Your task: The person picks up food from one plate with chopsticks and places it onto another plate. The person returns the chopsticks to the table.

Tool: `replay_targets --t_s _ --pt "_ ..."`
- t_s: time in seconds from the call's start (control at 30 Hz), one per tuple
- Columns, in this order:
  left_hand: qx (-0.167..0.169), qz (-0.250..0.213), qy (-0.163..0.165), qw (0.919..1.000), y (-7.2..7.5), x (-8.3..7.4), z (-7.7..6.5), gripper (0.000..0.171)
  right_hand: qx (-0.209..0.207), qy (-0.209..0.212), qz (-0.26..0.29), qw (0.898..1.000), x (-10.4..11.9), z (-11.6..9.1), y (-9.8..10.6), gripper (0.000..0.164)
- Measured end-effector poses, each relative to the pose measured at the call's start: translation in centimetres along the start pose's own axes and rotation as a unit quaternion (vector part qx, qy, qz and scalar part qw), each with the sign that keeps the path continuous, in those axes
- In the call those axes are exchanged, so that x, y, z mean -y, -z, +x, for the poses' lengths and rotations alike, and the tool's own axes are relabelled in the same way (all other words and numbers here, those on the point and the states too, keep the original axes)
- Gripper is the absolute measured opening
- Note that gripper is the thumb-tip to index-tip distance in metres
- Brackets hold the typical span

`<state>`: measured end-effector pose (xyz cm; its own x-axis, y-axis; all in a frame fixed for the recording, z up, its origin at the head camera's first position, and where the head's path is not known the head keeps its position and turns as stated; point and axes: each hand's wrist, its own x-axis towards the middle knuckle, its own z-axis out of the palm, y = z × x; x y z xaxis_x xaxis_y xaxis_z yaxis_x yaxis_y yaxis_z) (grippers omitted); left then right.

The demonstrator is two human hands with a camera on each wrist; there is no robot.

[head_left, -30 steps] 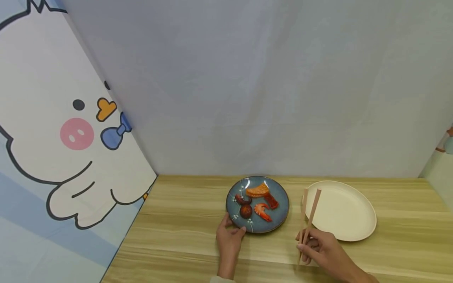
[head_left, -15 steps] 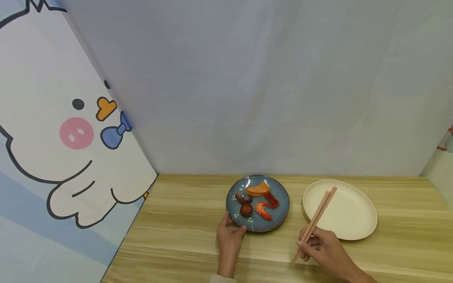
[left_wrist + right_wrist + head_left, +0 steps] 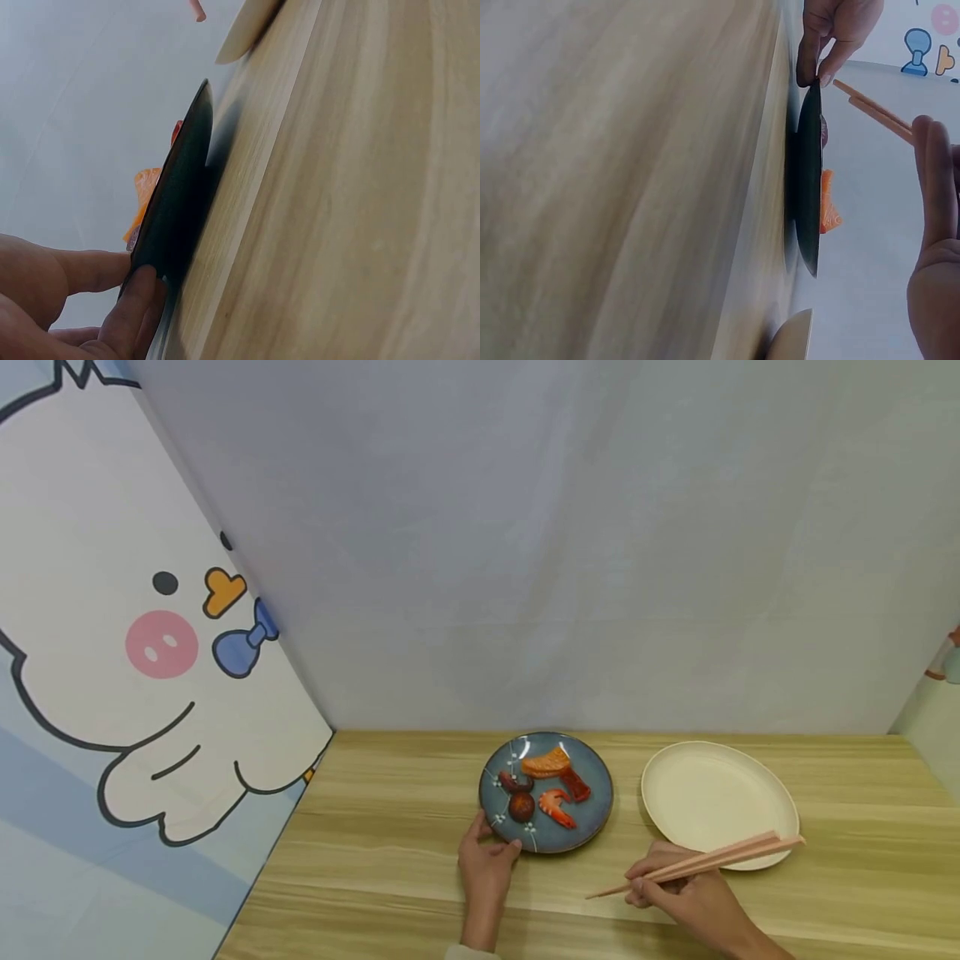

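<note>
A blue-grey plate (image 3: 592, 764) with a white blossom pattern bears an orange fish-like slice (image 3: 546, 763), a shrimp (image 3: 556, 810), a dark red strip (image 3: 576, 785), a round brown piece (image 3: 521, 807) and a small dark curved piece (image 3: 515, 783). My left hand (image 3: 483, 868) pinches the plate's near left rim, thumb above and fingers below, as the left wrist view shows. To the right, my right hand (image 3: 686, 893) holds a pair of wooden chopsticks (image 3: 720, 857) close together. Their thin tips point left, in front of the plate; the thick ends overlap the cream plate.
The cream oval plate (image 3: 720, 802) lies on the wooden table (image 3: 390, 827), right of the blue-grey one. A grey cloth backdrop (image 3: 570, 568) rises at the table's back edge. On the left stands a panel with a cartoon bird (image 3: 90, 610).
The chopsticks have come together and swung from steep to nearly level, their thick ends dropping to the right and their tips turning left. My left hand and both plates stay put.
</note>
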<state>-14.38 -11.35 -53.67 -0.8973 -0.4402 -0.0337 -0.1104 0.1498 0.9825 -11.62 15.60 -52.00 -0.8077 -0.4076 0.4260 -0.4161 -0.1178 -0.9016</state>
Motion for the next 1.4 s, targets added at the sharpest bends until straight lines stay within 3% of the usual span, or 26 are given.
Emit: replay_targets --t_s 0.23,0.43,0.77,1.03,1.17,1.4 --pt "-0.001 0.002 0.001 1.0 0.0 0.0 0.0 0.076 0.018 -0.037 0.002 0.999 0.4 0.1 0.0 0.019" --pt "-0.003 0.002 0.0 1.0 0.0 0.1 -0.1 0.076 0.008 -0.104 0.007 0.995 0.8 0.1 -0.1 0.035" --pt "0.0 0.001 -0.002 1.0 0.2 -0.1 -0.1 0.075 -0.024 -0.068 -0.034 0.997 0.7 0.2 -0.6 0.03" --pt "0.0 0.005 -0.004 1.0 0.1 0.2 -0.1 0.076 -0.059 -0.09 -0.102 0.989 0.9 0.6 -1.0 0.018" --pt "0.002 0.007 -0.002 1.0 0.0 0.2 0.0 0.077 -0.064 -0.099 -0.1 0.988 0.8 0.5 -1.0 0.011" --pt "0.0 0.006 0.001 1.0 0.0 0.2 0.1 0.076 -0.06 -0.082 -0.091 0.991 0.5 0.6 -1.0 0.013"
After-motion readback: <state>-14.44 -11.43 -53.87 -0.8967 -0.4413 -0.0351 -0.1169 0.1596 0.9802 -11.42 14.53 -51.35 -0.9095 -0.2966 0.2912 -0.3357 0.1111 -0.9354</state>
